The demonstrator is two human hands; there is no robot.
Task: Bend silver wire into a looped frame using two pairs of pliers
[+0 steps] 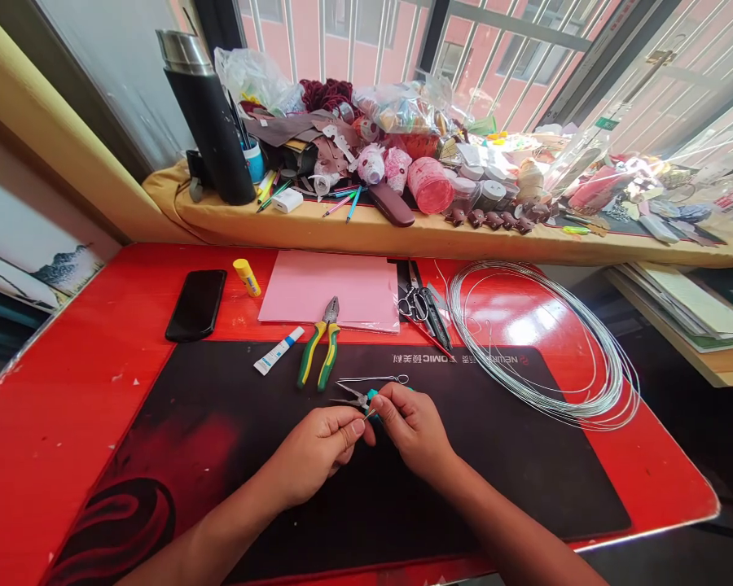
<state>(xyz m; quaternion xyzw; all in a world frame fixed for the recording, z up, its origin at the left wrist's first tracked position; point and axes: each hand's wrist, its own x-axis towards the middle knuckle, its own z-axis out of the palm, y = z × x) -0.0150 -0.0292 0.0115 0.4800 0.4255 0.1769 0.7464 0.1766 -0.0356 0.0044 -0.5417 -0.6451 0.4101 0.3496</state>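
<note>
Over the dark mat [494, 472], my left hand [321, 448] and my right hand [412, 427] meet with fingertips pinched. Between them shows a short piece of thin wire [370, 413], mostly hidden by the fingers. Just behind lie needle-nose pliers [359, 400], their teal handles partly covered by my right hand. A bent length of wire with a looped end [401, 378] rests beyond the fingers. Farther back, combination pliers [330, 330] with green and yellow handles lie spread apart, their jaws pointing to the window.
A large wire coil [614, 382] lies at the right of the red table [54, 407]. Toward the back are pink sheets [299, 285], scissors [412, 303], a box cutter [436, 321], a glue tube [279, 350], a glue stick [247, 277] and a phone [196, 305]. A crowded windowsill [342, 221] runs behind.
</note>
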